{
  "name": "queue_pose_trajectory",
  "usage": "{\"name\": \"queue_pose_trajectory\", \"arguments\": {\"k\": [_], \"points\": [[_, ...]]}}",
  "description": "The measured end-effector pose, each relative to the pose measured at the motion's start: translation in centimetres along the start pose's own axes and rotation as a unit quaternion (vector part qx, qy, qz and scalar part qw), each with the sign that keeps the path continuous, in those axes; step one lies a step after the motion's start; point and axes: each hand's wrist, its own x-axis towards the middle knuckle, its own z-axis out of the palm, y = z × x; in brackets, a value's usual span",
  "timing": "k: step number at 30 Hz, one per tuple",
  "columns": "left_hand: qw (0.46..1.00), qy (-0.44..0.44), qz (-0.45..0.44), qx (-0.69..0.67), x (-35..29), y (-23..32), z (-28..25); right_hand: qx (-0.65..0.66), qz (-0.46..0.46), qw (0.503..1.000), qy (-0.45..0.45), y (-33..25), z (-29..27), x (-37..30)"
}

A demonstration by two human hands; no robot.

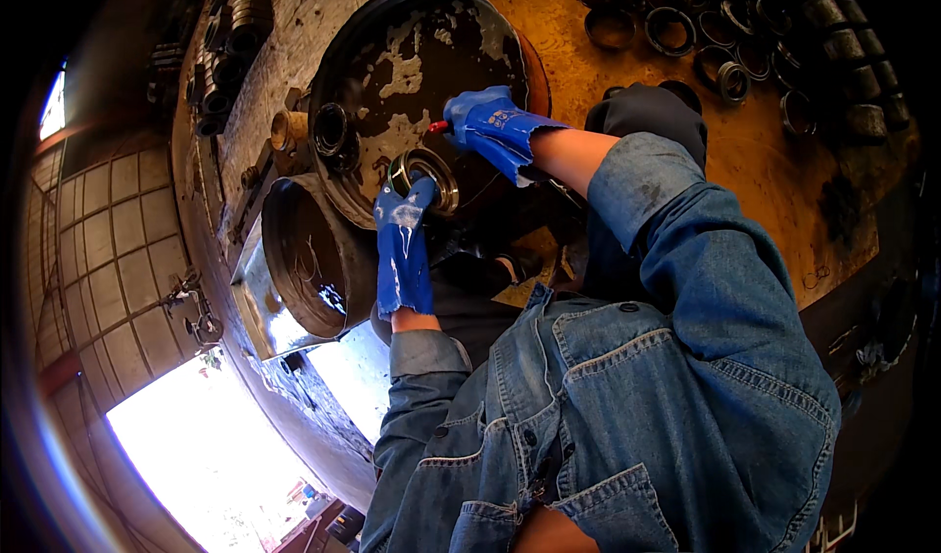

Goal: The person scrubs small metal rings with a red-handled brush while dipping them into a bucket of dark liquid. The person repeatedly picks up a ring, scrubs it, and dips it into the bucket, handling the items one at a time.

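My left hand [404,222], in a wet blue rubber glove, grips a shiny metal ring [446,182] by its left side, with the fingers curled into its opening. The ring is tilted over the near rim of a large round metal pan [323,92], which has dark liquid and pale foamy patches in it. Just beyond the ring, my right hand [495,126], gloved alike, is closed round a thin tool with a red end [438,126]; the rest of the tool is hidden by the glove. A second, dark ring [333,131] stands at the pan's left side.
An open metal can [294,259] stands left of my left hand. Many dark rings [671,31] lie loose on the brown worktop [564,82] at the far right, beside stacked rows of rings [848,53]. More stacked rings [250,9] line the far left.
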Motion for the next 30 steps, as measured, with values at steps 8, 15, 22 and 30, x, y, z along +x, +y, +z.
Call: {"name": "queue_pose_trajectory", "arguments": {"k": [8,15,22,30], "points": [[0.999,-0.009,0.026,0.023,-0.1,0.6,-0.3,-0.004,-0.002,1.000,0.009,-0.2,-0.1,-0.2],[0.995,-0.050,0.051,0.065,2.3,0.9,0.2,-0.046,-0.039,0.996,0.068,1.0,2.6,0.3],[0.980,-0.096,-0.166,-0.063,11.9,7.9,1.1,-0.105,-0.061,0.992,-0.036,1.1,0.7,-2.6],[0.956,-0.217,0.093,-0.172,24.1,22.4,9.0,-0.070,-0.098,0.991,-0.051,2.7,-0.9,-6.2]]}}
